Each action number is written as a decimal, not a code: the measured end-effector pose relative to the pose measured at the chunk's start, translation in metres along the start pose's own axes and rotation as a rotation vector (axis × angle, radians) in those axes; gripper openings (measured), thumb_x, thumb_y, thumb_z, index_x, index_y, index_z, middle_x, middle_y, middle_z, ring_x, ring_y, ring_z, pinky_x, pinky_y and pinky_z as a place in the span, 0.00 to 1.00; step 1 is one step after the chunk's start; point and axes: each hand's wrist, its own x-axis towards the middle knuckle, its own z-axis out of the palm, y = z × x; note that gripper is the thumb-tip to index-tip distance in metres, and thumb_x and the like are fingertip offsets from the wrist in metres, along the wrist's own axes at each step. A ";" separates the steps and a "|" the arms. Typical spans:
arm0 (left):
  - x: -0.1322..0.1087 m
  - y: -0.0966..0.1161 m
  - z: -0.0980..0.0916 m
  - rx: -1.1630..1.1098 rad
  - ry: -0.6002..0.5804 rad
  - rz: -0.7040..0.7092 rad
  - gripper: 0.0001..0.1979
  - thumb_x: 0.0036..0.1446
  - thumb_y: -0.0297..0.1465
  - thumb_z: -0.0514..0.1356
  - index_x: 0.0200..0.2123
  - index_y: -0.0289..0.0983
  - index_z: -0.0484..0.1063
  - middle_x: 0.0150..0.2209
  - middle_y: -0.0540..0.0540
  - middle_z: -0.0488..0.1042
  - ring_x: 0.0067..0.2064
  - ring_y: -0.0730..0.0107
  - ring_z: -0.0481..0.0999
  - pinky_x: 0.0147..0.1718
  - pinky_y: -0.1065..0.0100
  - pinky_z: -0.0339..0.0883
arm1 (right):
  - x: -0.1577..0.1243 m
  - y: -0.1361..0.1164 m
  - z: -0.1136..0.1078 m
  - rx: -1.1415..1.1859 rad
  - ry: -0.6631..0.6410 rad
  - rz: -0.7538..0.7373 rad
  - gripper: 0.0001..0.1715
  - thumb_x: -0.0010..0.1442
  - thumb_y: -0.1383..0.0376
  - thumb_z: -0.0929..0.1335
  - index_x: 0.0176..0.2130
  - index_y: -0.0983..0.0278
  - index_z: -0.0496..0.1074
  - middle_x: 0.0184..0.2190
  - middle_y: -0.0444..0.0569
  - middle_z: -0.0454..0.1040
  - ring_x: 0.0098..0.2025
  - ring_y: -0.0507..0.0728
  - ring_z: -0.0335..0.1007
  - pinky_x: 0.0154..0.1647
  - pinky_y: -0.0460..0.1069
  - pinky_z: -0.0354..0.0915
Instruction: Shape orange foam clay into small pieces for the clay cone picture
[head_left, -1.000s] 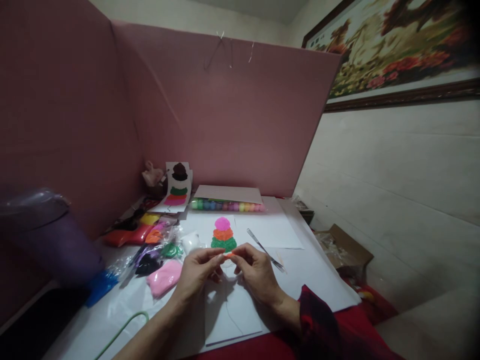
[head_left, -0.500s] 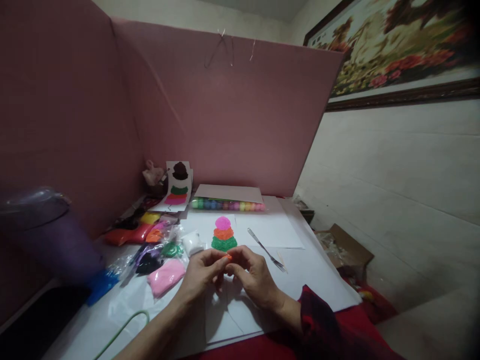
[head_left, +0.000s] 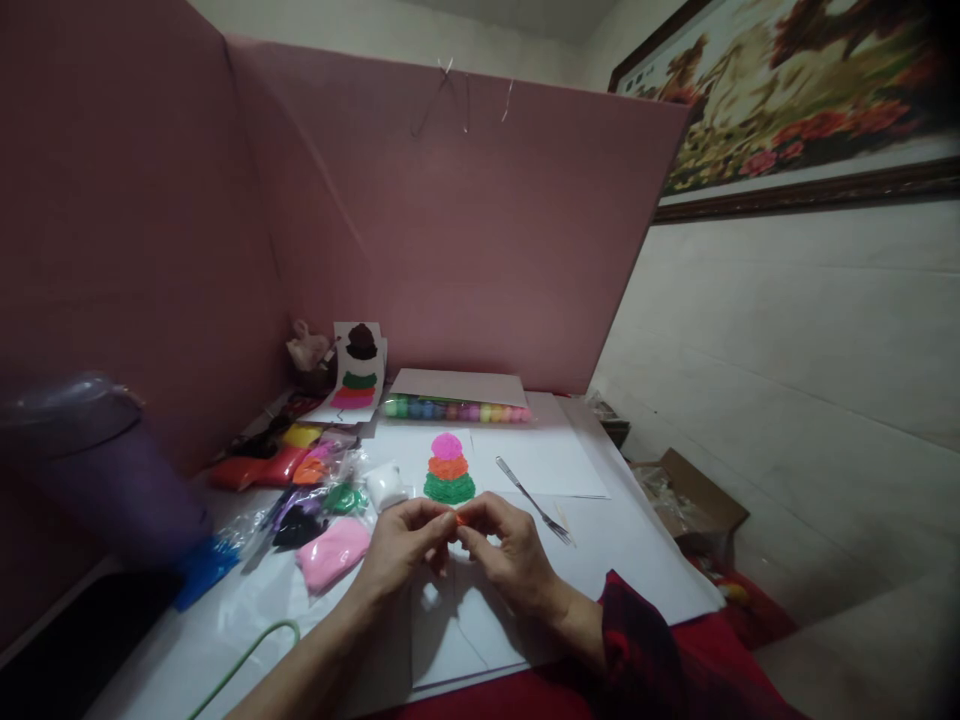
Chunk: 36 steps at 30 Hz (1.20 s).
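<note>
Pink panel (head_left: 450, 230) stands behind the white paper (head_left: 637, 560) — left hand (head_left: 405, 545) and right hand (head_left: 519, 555) meet, both pinching a small orange piece (head_left: 460, 519), green layer (head_left: 450, 488) at its twelve o'clock — and uneven pulling could likely tear it.

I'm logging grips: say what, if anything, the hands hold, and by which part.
Left hand and right hand pinch a small orange piece. The fingers cover most of it, hiding which part.

Left hand (head_left: 405, 545) and right hand (head_left: 514, 555) mostly hide an orange piece (head_left: 460, 520).
</note>
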 end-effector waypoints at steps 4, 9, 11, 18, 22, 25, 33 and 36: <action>0.000 0.001 0.001 0.001 0.060 0.018 0.11 0.39 0.33 0.69 0.24 0.32 0.73 0.15 0.52 0.69 0.15 0.76 0.66 0.14 0.75 0.61 | 0.002 0.002 0.002 0.210 0.021 0.156 0.04 0.54 0.66 0.68 0.31 0.65 0.68 0.22 0.42 0.68 0.23 0.51 0.65 0.23 0.45 0.63; 0.001 -0.003 -0.002 -0.127 0.177 0.077 0.08 0.43 0.31 0.67 0.28 0.33 0.74 0.16 0.53 0.70 0.17 0.79 0.65 0.16 0.77 0.60 | 0.008 0.010 0.003 0.468 0.087 0.298 0.10 0.50 0.63 0.71 0.30 0.66 0.68 0.18 0.40 0.67 0.18 0.48 0.62 0.19 0.43 0.62; 0.001 -0.004 -0.004 -0.150 0.199 0.064 0.11 0.43 0.31 0.67 0.32 0.33 0.74 0.17 0.52 0.71 0.18 0.78 0.67 0.16 0.77 0.61 | 0.010 0.010 0.003 0.499 0.106 0.334 0.12 0.49 0.61 0.72 0.31 0.67 0.69 0.18 0.41 0.69 0.18 0.49 0.63 0.19 0.43 0.63; -0.001 0.002 -0.003 -0.062 -0.019 -0.038 0.16 0.45 0.34 0.67 0.36 0.31 0.75 0.24 0.47 0.75 0.22 0.75 0.71 0.18 0.75 0.64 | 0.009 0.004 0.003 0.487 0.013 0.260 0.07 0.51 0.67 0.69 0.33 0.67 0.73 0.23 0.44 0.72 0.24 0.51 0.68 0.23 0.45 0.67; -0.001 0.000 -0.003 -0.002 -0.034 0.003 0.14 0.44 0.36 0.67 0.31 0.31 0.73 0.20 0.49 0.74 0.16 0.77 0.67 0.14 0.74 0.63 | 0.004 0.003 0.003 0.363 -0.021 0.227 0.09 0.52 0.67 0.69 0.36 0.65 0.73 0.26 0.45 0.73 0.27 0.52 0.69 0.25 0.45 0.66; 0.000 -0.002 -0.002 0.027 0.017 0.020 0.15 0.42 0.37 0.67 0.27 0.31 0.71 0.16 0.52 0.71 0.13 0.78 0.64 0.11 0.75 0.61 | 0.002 0.001 0.003 0.215 0.002 0.199 0.11 0.52 0.68 0.70 0.38 0.64 0.71 0.27 0.45 0.74 0.28 0.53 0.69 0.25 0.45 0.66; -0.002 0.000 0.000 0.001 -0.022 -0.018 0.17 0.43 0.41 0.66 0.24 0.31 0.73 0.15 0.51 0.70 0.16 0.74 0.68 0.13 0.74 0.64 | 0.002 0.001 0.000 0.092 -0.013 0.105 0.01 0.55 0.70 0.66 0.32 0.65 0.69 0.25 0.45 0.72 0.27 0.53 0.69 0.25 0.46 0.64; -0.001 0.001 -0.001 0.013 0.006 -0.009 0.16 0.42 0.41 0.66 0.24 0.31 0.73 0.14 0.50 0.70 0.15 0.74 0.68 0.14 0.74 0.63 | 0.002 0.001 -0.001 0.072 -0.021 0.069 0.01 0.55 0.69 0.67 0.32 0.64 0.68 0.26 0.45 0.72 0.28 0.53 0.68 0.29 0.47 0.65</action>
